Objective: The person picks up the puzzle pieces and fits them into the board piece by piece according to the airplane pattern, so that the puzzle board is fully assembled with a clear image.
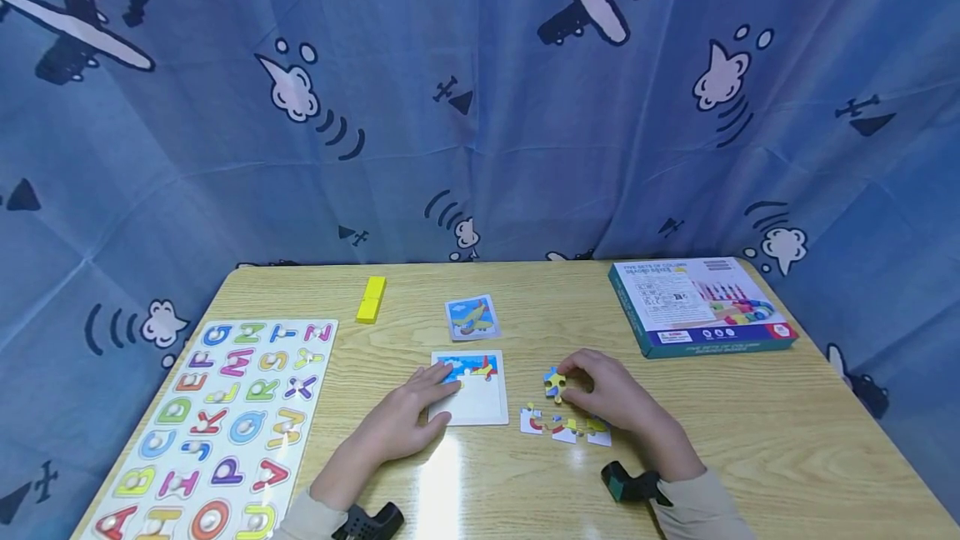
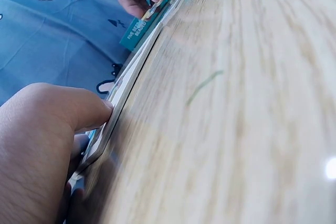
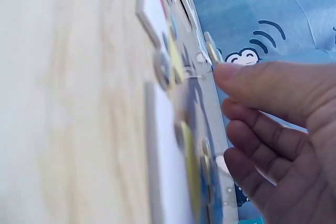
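Note:
My right hand (image 1: 609,390) pinches a yellow and blue jigsaw piece (image 1: 554,384) between thumb and fingers. In the right wrist view that piece (image 3: 211,48) is raised above the table at the thumb tip. My left hand (image 1: 408,413) rests along the left side of a white puzzle tray (image 1: 487,407), its thumb (image 2: 97,109) at the near edge and its fingers reaching over the tray. Joined blue and red pieces (image 1: 483,363) fill the tray's upper part; its lower part shows bare white. Several loose pieces (image 1: 564,427) lie in a row below my right hand.
A picture card with a yellow plane (image 1: 472,318) lies behind the tray. Yellow blocks (image 1: 371,300) sit at the back left. A letter board (image 1: 247,394) covers the table's left side. A boxed set (image 1: 705,307) lies at the back right, before a blue curtain (image 1: 480,107).

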A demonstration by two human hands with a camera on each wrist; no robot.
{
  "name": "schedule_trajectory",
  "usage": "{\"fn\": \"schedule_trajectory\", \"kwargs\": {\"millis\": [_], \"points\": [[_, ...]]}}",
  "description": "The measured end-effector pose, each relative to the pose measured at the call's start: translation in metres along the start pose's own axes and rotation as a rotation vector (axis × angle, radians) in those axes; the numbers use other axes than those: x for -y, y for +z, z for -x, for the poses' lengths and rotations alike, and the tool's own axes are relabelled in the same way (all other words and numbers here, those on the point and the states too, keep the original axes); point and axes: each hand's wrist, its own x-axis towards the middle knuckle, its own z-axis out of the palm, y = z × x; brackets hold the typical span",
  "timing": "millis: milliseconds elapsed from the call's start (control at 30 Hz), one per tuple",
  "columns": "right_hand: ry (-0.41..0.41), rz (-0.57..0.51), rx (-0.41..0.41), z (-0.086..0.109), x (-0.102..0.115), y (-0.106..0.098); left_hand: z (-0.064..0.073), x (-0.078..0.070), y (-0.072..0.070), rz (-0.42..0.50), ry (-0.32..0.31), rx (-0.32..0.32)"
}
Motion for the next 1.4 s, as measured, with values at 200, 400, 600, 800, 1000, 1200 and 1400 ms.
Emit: {"fn": "schedule_trajectory", "kwargs": {"millis": [200, 400, 600, 800, 1000, 1200, 1400], "points": [[-0.007, -0.015, -0.009, -0.001, 0.007, 0.004, 0.000, -0.001, 0.000, -0.002, 0.002, 0.002], [0.017, -0.036, -0.009, -0.002, 0.017, 0.009, 0.000, 0.000, 0.000, -0.002, 0.001, 0.004], [-0.004, -0.044, -0.045, -0.004, 0.022, 0.015, 0.000, 0.000, 0.000, 0.000, -0.005, 0.009], [-0.065, -0.075, -0.082, -0.008, 0.029, 0.019, 0.001, 0.000, 0.000, 0.007, -0.011, 0.015], [-0.116, -0.096, -0.045, -0.018, 0.044, 0.026, 0.001, 0.000, 0.000, 0.011, -0.010, 0.016], [-0.124, -0.065, -0.012, -0.029, 0.060, 0.037, 0.001, 0.000, -0.001, 0.001, -0.014, 0.017], [-0.157, -0.001, 0.005, -0.038, 0.073, 0.046, 0.000, 0.000, -0.001, 0.005, -0.005, 0.015]]}}
